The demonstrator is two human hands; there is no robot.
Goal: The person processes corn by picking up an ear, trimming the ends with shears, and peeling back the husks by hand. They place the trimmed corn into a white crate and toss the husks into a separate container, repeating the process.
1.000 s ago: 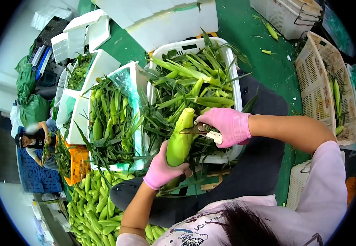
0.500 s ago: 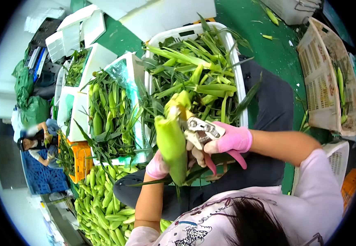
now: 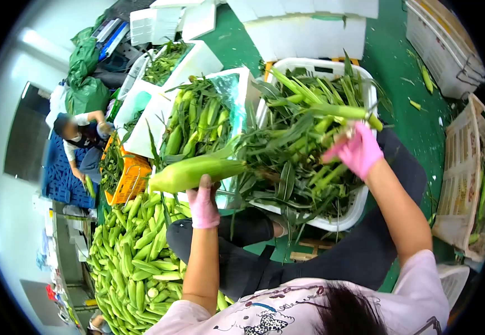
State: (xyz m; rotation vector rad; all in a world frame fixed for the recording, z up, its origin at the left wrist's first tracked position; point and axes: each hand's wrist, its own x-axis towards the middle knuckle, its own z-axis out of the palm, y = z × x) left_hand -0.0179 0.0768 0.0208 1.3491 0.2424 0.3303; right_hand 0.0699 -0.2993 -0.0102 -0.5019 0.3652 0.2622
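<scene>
An unhusked ear of corn (image 3: pixel 195 172) lies nearly level over the pile, its tip pointing left. My left hand (image 3: pixel 203 207), in a pink glove with bare fingertips, grips it from below, some fingers hidden behind the husk. My right hand (image 3: pixel 361 152), also pink-gloved, is over the white basket (image 3: pixel 340 224) of husks and leaves. It closes around pruning shears (image 3: pixel 349 133), of which only a blurred part shows. Near it, a cut green stalk (image 3: pixel 340 110) lies across the leaves.
A large heap of corn ears (image 3: pixel 136 262) lies at lower left. A foam box (image 3: pixel 245 92) with leafy corn stands left of the basket. An orange crate (image 3: pixel 131 177) and a co-worker (image 3: pixel 83 137) are farther left. A tan crate (image 3: pixel 459 178) stands at right.
The two hands have moved apart. My left hand has carried the corn left and turned it level; my right hand has moved right over the basket with the shears. The view has shifted.
</scene>
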